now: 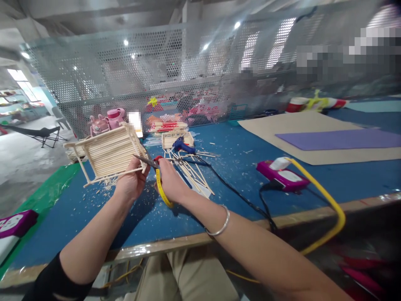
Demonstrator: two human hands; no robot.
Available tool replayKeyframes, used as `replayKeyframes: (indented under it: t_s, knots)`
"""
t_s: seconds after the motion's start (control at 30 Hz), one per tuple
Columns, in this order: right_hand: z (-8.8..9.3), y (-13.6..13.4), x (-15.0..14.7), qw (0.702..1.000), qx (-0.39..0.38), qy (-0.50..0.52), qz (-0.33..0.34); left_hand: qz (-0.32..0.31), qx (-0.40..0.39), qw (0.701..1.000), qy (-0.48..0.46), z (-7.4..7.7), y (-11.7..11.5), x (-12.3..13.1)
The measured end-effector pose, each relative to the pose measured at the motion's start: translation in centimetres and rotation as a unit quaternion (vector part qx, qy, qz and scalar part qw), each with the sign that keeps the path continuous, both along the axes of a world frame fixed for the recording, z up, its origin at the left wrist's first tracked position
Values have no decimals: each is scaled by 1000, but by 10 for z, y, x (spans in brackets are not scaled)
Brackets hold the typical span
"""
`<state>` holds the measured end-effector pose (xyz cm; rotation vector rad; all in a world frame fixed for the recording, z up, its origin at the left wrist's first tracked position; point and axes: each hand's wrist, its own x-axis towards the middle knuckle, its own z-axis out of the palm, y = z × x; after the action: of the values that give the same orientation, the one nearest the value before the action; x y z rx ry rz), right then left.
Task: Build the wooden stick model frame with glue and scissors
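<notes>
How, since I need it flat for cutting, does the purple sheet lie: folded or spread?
Spread: the purple sheet lies flat over the beige sheet, no fold in view.

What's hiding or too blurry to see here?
Head view:
Red handles of the grey metal scissors: mostly covered by the right hand.
Part of the left hand: behind the pale wooden-stick frame.
Far end of the flat purple sheet: cut off by the right edge.
Purple and white socket box: cut by the left edge.
Shapes beyond the grey perforated screen: blurred behind its mesh.
</notes>
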<state>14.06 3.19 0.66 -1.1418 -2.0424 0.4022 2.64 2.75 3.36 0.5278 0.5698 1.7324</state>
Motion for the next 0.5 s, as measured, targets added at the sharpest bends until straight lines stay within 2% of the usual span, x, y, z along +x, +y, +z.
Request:
replayKeyframes:
  t_s: [0.23,0.5]
  knots:
    - [2,-5,-2,1000,-6,-29,-5,14,5,1000,-1,3,0,-1]
    - [1,-9,-5,1000,-14,-16,7,5,21,1000,-5,-3,2,-2]
